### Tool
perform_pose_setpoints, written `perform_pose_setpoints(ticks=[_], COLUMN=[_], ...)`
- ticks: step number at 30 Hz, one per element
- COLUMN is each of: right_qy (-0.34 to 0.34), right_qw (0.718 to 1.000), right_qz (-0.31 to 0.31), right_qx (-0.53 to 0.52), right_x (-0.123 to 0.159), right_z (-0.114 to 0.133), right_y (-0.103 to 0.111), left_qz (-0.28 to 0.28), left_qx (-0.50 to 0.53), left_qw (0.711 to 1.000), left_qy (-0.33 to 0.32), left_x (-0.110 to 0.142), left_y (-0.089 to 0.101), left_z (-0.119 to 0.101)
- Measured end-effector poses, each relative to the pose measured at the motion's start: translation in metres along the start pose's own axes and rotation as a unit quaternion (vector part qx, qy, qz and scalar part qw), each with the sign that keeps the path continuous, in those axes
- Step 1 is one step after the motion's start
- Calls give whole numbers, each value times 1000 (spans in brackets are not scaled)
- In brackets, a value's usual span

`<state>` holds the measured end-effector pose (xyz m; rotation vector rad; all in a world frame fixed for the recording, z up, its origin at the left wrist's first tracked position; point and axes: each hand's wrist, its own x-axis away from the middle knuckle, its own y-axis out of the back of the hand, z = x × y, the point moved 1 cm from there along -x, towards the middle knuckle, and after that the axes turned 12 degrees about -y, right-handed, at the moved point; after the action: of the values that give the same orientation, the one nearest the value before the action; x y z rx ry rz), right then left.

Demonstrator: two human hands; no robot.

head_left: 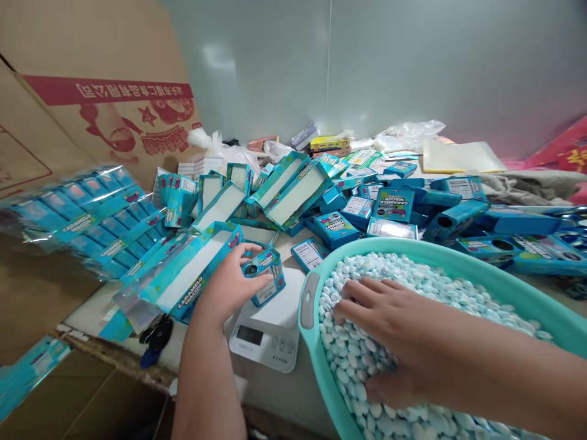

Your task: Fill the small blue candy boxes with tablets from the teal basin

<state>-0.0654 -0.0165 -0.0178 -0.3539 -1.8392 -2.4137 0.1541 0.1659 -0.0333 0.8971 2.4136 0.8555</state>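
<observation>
My left hand [233,278] is closed on a small blue candy box [269,278], thumb on its front and fingers behind. The box has a dark round hole in its printed face and is over the plate of a white kitchen scale [270,333]. To the right, my right hand [380,330] reaches into a turquoise basin [321,360] of pale blue and white candies [346,360]. Its fingers are bent, with the thumb well apart from them. Some fingertips are down among the candies, and whatever lies under the palm is hidden.
Blue display trays [197,269] stand left of the scale. Many small boxes [337,229] lie piled behind the basin. Plastic-wrapped packs of boxes [101,223] lean at the left by a large carton [105,79]. Dark scissors [156,336] lie near the table edge.
</observation>
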Motion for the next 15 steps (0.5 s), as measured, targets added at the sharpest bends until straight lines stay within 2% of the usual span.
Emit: perform_pose_setpoints(ticks=[5, 8, 10, 15], right_qy=[-1, -7, -9, -6], right_qw=[1000, 1000, 1000, 1000], right_qz=[0, 6, 10, 15], right_qx=[-3, -8, -12, -17], right_x=[4, 7, 8, 10], right_z=[3, 4, 5, 5], right_y=[4, 7, 9, 11], left_qz=[21, 2, -45, -231], left_qx=[50, 108, 155, 205], left_qw=[998, 993, 984, 939], left_qy=[-19, -41, -76, -149], left_x=[-1, -2, -3, -5], left_y=[-2, -3, -2, 0], left_z=[4, 2, -2, -7])
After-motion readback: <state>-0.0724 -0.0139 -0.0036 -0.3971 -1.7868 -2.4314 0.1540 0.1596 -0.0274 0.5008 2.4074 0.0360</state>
